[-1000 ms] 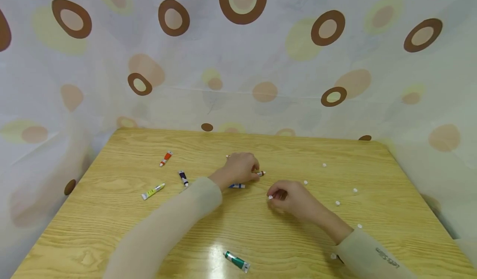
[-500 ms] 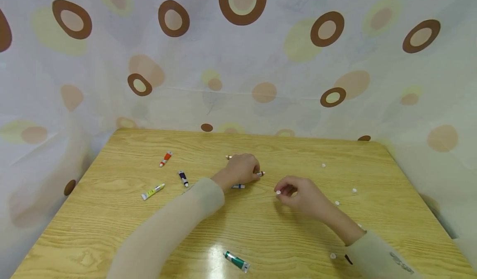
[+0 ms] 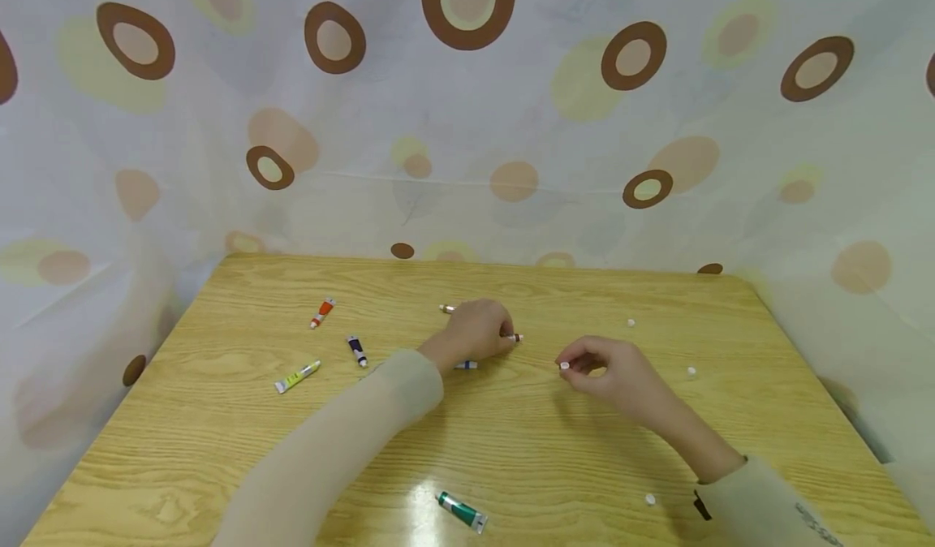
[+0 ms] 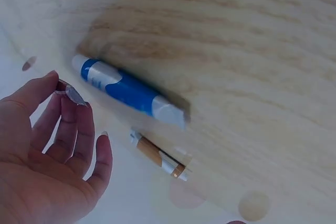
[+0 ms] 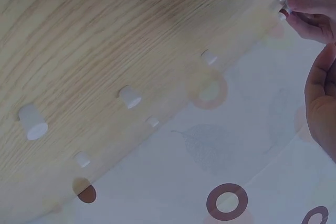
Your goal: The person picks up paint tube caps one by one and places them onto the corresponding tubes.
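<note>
My left hand (image 3: 476, 329) pinches a small brown paint tube (image 3: 515, 338) between thumb and fingers, its white nozzle end pointing right. In the left wrist view the silvery end of that tube (image 4: 73, 95) sticks out past my fingertips. Right under the left hand lies a blue paint tube (image 4: 123, 88), partly hidden in the head view, and just beyond is an orange-brown tube (image 4: 160, 156). To the right, my right hand (image 3: 624, 381) holds a small white cap (image 3: 564, 365) between thumb and fingertips, above the table. The right wrist view shows the right hand (image 5: 321, 98) only at its edge.
Red (image 3: 322, 313), dark purple (image 3: 356, 351) and yellow (image 3: 297, 376) tubes lie on the wooden table (image 3: 183, 450) at left. A green tube (image 3: 461, 512) lies near the front. Several white caps (image 5: 129, 96) are scattered on the right side. A patterned curtain (image 3: 467, 125) surrounds the table.
My right hand has moved right and slightly away from me with the white cap, drawing apart from the left hand. The left hand keeps its grip on the brown tube, almost still.
</note>
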`<state>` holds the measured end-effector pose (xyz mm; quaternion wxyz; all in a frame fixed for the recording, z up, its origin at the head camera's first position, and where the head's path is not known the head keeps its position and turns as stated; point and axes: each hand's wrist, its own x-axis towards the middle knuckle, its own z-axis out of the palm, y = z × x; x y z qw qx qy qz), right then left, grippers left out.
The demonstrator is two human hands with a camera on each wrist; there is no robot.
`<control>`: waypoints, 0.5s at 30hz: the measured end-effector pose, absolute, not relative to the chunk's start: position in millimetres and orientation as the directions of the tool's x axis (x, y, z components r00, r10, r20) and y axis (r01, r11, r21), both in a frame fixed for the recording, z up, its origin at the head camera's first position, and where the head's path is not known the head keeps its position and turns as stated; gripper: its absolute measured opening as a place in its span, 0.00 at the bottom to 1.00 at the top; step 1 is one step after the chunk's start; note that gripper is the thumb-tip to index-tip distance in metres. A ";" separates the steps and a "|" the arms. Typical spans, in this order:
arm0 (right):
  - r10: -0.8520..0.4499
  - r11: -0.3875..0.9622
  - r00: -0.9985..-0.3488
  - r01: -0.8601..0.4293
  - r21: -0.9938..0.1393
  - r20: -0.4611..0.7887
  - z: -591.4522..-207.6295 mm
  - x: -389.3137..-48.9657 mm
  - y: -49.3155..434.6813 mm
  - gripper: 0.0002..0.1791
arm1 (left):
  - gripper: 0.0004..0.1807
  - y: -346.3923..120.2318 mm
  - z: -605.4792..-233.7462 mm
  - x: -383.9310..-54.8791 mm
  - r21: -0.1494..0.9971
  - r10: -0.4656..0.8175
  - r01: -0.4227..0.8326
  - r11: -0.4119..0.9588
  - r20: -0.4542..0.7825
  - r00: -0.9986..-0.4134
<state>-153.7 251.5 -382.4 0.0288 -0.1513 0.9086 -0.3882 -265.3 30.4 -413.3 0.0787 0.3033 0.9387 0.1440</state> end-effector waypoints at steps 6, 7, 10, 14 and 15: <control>-0.289 0.653 -0.950 -0.285 -0.702 0.116 -378.9 -152.3 256.6 0.06 | 0.09 28.0 -397.5 -264.4 0.377 0.592 0.538 0.754 -0.037 -0.805; -0.291 0.650 -0.948 -0.295 -0.701 0.129 -378.3 -152.1 257.1 0.05 | 0.09 27.3 -394.4 -263.8 0.384 0.593 0.537 0.751 -0.036 -0.804; -0.297 0.641 -0.938 -0.336 -0.691 0.181 -377.2 -151.9 258.2 0.05 | 0.08 24.5 -386.1 -261.5 0.405 0.599 0.539 0.738 -0.026 -0.800; -0.295 0.636 -0.925 -0.377 -0.674 0.238 -375.9 -151.6 259.1 0.06 | 0.08 20.2 -378.4 -258.5 0.410 0.619 0.565 0.716 0.002 -0.785; -0.297 0.635 -0.921 -0.388 -0.668 0.253 -375.6 -151.6 259.1 0.07 | 0.08 18.8 -376.2 -257.2 0.410 0.625 0.574 0.709 0.012 -0.781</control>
